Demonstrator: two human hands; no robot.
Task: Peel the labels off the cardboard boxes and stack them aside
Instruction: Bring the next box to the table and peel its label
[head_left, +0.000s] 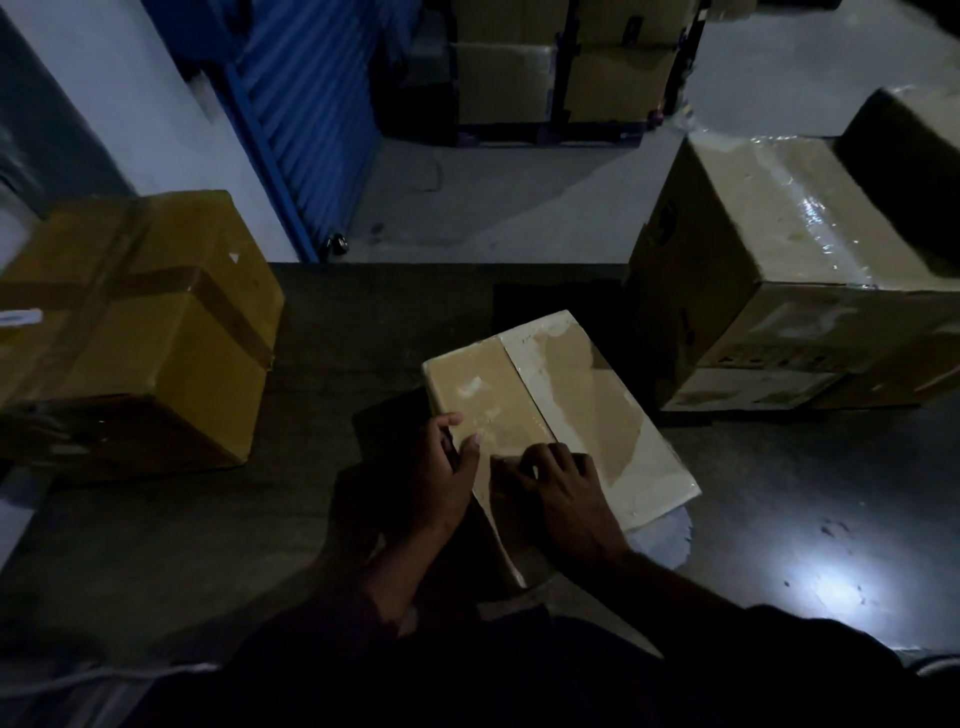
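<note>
Head view: both hands' fingers (540, 460) curl, pinching at the small box (561, 395).

Centre frame, a small cardboard box (550, 410) lies on the dark floor (332, 332). The left hand (441, 473) grips its near-left edge; the right hand (558, 491) presses fingertips on its top (white label remnants show). A yellowish box (135, 322) sits left, a larger box (779, 270) right.

- Dim room; dark floor (156, 545) across lower frame, bright glare patch at lower right.
- Pale concrete floor (493, 208) at upper centre.
- Blue corrugated shutter (306, 104) at upper left, beside white wall (130, 93).
</note>
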